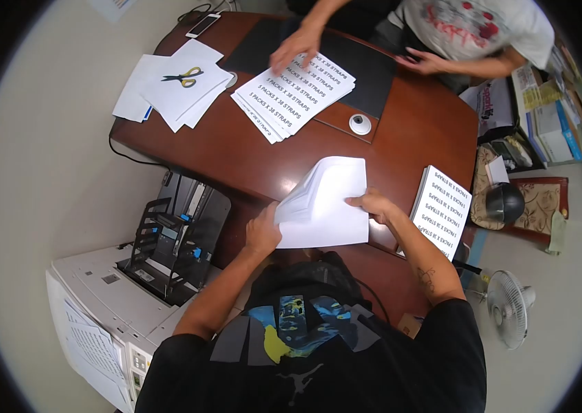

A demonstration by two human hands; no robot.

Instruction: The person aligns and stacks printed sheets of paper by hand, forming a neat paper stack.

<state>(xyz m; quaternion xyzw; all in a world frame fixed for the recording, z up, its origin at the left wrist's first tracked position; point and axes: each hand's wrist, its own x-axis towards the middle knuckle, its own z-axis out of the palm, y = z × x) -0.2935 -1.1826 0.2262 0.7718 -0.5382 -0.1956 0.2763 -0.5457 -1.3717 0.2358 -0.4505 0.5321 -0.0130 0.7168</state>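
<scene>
Between my two hands is a stack of white paper sheets [336, 206], its upper left part bowed up and the sheet edges fanned. My left hand [263, 226] is closed on the stack's left edge. At the right edge my right hand [372, 204] grips it, thumb on top. The face turned up looks blank. To the right of my right forearm lies a stack of printed sheets [441, 210] reading "1 PACKS X 38 STRAPS". Farther up the table rests a fanned pile of printed sheets [294, 93] reading "5 PACKS X 38 STRAPS".
Another person's hand [298, 49] is over the far pile. Yellow-handled scissors [182, 77] lie on white sheets [198, 103] at the left. A phone [203, 25] sits at the far table edge. A printer [112, 275] stands left, a fan [508, 308] right.
</scene>
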